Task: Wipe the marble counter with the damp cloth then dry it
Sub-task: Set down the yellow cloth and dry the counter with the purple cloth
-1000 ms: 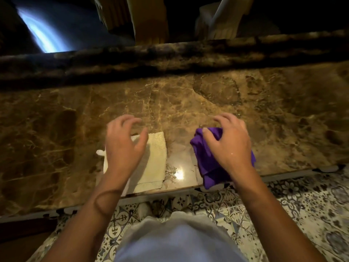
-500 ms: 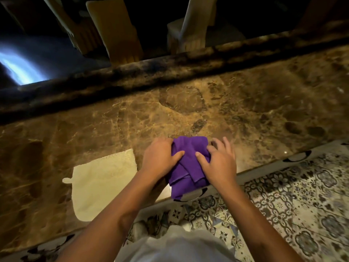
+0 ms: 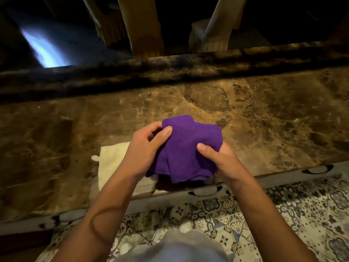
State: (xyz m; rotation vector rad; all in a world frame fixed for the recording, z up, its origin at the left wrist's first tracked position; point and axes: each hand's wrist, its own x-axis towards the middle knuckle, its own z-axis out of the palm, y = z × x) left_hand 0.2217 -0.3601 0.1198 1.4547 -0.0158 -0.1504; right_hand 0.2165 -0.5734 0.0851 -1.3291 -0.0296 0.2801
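Glossy veined brown marble counter (image 3: 264, 118); soft matt purple cloth (image 3: 188, 148); nubbly cream cloth (image 3: 111, 157); patterned tiled floor (image 3: 283, 210)

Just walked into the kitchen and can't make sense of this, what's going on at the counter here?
A person stands at a brown marble counter holding a bunched purple cloth in both hands, the left hand gripping its left side and the right hand its right. The cloth is lifted just above the counter's near edge, not spread flat. A cream cloth lies flat on the marble beside the left forearm, untouched. It looks like they are readying the purple cloth to wipe.
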